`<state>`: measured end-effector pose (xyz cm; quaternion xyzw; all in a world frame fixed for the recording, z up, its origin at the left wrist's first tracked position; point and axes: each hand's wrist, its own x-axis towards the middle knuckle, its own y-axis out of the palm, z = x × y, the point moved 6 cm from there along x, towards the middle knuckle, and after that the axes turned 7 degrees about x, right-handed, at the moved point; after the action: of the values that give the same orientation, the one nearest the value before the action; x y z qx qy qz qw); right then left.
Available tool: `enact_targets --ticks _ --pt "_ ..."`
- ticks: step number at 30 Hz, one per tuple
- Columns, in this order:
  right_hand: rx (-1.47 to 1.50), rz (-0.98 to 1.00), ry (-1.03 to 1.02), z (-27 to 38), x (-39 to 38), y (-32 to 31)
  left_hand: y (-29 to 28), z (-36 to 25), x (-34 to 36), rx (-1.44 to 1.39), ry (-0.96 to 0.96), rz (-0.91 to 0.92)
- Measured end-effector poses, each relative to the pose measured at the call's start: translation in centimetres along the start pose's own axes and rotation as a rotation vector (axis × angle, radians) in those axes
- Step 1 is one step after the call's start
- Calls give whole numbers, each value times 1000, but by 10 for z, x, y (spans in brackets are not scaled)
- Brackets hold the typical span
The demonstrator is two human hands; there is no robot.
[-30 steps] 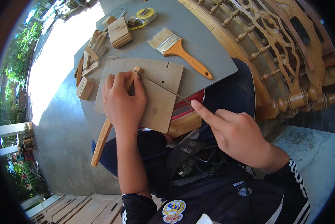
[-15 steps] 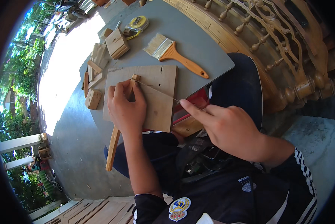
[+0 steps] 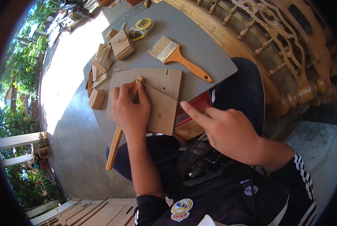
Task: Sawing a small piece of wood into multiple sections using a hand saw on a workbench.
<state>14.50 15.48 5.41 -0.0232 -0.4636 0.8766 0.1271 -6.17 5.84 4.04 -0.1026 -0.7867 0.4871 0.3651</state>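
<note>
My left hand (image 3: 131, 111) pinches a slim wooden stick (image 3: 115, 148) and presses it on a flat wooden board (image 3: 163, 109). The stick's short far end pokes out past my fingertips, while its long near end hangs over the board's edge. Across that far end lies the thin blade of a hand saw (image 3: 161, 91), seen almost edge-on. My right hand (image 3: 234, 130) is closed on the saw, its index finger stretched along toward the blade; the handle is hidden inside the hand.
A paintbrush (image 3: 183, 62) with an orange handle lies beyond the board on the grey table (image 3: 213, 56). Wood blocks (image 3: 122, 44), small offcuts (image 3: 97, 98) and a yellow tape measure (image 3: 143, 25) sit at the far left. Carved wooden furniture (image 3: 285, 49) stands at the right.
Relative to the board, my right hand has moved slightly left, toward the stick, with the saw. My left hand keeps its hold on the stick. The whole view has shifted a little.
</note>
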Motion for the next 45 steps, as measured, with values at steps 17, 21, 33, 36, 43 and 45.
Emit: enact_targets --ticks 17,21,33,36,43,45 --pt "131 -104 7 -24 -7 -7 1 17 3 126 48 -85" --pt "145 -160 -15 -23 -4 -2 -1 17 2 63 79 -121" --pt "160 -186 -136 0 1 17 -5 16 1 -38 96 -122" --pt "133 -144 -134 6 10 20 -6 16 1 -32 92 -122" --pt "70 -153 -116 8 53 31 -4 13 1 -59 118 -104" --pt "51 -159 -115 8 65 34 -2 12 1 -63 112 -102"
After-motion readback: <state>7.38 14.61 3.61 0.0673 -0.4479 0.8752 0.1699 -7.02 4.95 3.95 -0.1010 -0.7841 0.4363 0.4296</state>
